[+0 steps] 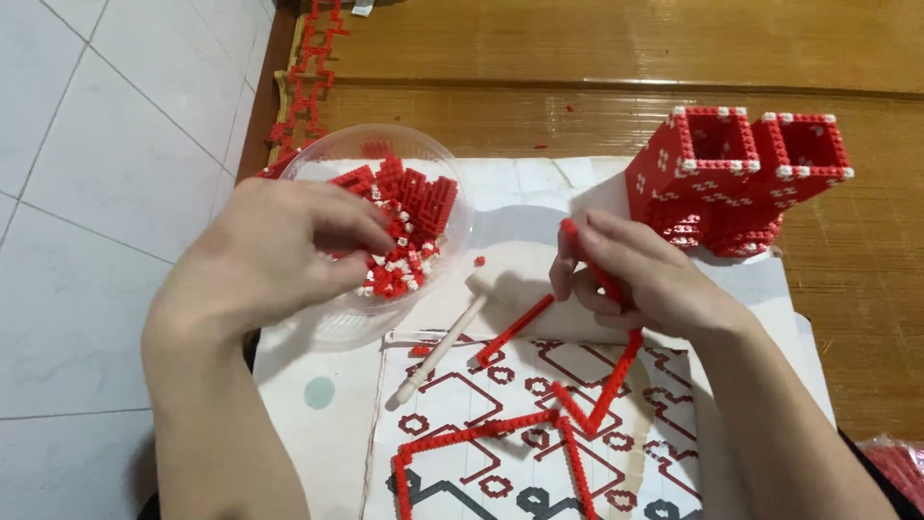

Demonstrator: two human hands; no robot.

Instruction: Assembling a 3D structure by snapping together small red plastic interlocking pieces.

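- My right hand (635,274) pinches a thin strip of red micro-bricks (604,281), thumb and fingers pressed together around its upper end, so the rest of the strip hangs free below my palm and can be lined up over the printed pattern sheet (462,390).
- That strip runs down from my grip to a zigzag frame of red bricks (539,424) lying flat on the sheet; the frame appears to follow the red outlines printed there, which would explain why it sits on the paper rather than on bare wood.
- My left hand (279,255) reaches into the clear plastic bowl (327,154), left of the sheet's top edge, fingers curled down among loose red and white bricks (409,226); whether a brick is already caught between the fingertips I cannot tell, as the knuckles hide them.
- A small white mallet (443,342) lies slantwise across the sheet's top edge, between the bowl and my right hand, within reach of either.
- A short red brick bar (515,329) rests just right of the mallet, also at the sheet's top edge.
- Beyond the sheet, to the upper right, stands a finished red twin-tower block (736,178) with white-studded rims, hollow and open at the top, set back on the wooden mat (577,58).
- Further red lattice pieces (308,77) lie along the mat's left edge, above the bowl, beside the white tiled floor (96,193).
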